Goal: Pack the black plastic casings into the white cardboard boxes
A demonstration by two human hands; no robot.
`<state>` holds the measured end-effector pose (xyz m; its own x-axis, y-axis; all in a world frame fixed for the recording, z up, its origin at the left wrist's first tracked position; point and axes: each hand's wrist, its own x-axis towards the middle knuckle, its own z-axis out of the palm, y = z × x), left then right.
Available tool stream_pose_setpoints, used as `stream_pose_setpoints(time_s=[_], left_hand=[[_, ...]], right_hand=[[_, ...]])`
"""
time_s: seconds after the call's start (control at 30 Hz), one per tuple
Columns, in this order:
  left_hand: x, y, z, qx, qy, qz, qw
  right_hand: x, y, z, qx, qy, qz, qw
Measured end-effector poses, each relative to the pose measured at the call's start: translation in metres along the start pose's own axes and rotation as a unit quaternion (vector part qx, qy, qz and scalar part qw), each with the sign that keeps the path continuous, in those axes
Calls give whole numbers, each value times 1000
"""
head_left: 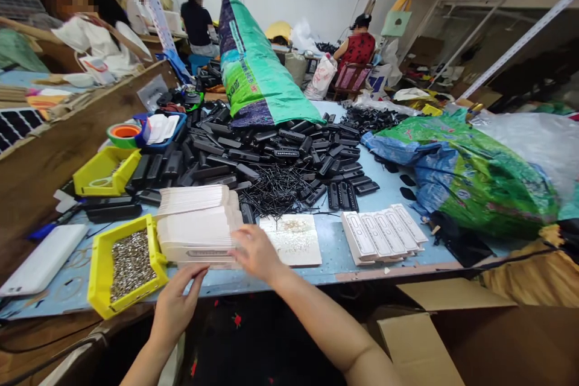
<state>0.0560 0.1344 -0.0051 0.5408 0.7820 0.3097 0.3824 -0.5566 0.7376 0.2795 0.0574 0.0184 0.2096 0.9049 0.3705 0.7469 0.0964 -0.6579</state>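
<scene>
My right hand (257,252) touches the right end of a stack of flat white cards (196,220), its fingers bent over the edge. Just in front of the stack, near the table's edge, my left hand (178,295) has thumb and fingertips pressed together; what they hold, if anything, is too small to tell. A yellow bin (100,289) of small metal screws stands left of the stack. Right of my right hand lies a pale board (298,241). Behind it is a heap of thin black ties (280,187).
Black plastic housings (221,145) cover the table's middle. Smaller white card stacks (384,232) lie at the right, beside a green and blue sack (488,175). A phone (43,259) is at the left; an open cardboard box (420,344) stands below right. People sit behind.
</scene>
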Motion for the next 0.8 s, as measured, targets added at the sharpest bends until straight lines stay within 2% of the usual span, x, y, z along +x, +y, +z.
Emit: stream_pose_setpoints(time_s=[0.07,0.1,0.13,0.2,0.23,0.3,0.4,0.47,0.53,0.6,0.67,0.73,0.8], left_hand=[[-1,-2,2,-2,-26,-21,999],[-2,-4,2,-5,-29,-39,999],[-4,-6,2,-11,-29,-62,998],[-8,-8,4,-39,-28,-112,993],[-9,-7,6,-60,-32,-132,989],[-9,-1,11,-107,-42,-155,981],[-5,14,18,-150,-48,-140,978],[-2,26,21,-176,-50,-140,973],[0,38,22,-227,-53,-179,956],[3,53,27,-307,-49,-246,918],[7,68,34,-398,-42,-307,864],[11,83,43,-470,-46,-343,812],[13,95,53,-507,-63,-356,782]], right_hand=[[14,30,-51,-57,57,108,991],[19,49,-80,-122,73,210,967],[23,69,-109,-188,75,322,925],[27,105,-156,-224,77,422,875],[27,119,-170,-229,66,461,855],[27,138,-184,-224,47,503,833],[25,146,-189,-211,43,523,825],[21,141,-192,-200,59,516,831],[11,128,-191,-183,79,495,846],[-3,106,-180,-94,95,430,893],[-21,78,-158,75,77,329,938],[-36,48,-132,239,45,254,936],[-44,21,-107,350,74,221,907]])
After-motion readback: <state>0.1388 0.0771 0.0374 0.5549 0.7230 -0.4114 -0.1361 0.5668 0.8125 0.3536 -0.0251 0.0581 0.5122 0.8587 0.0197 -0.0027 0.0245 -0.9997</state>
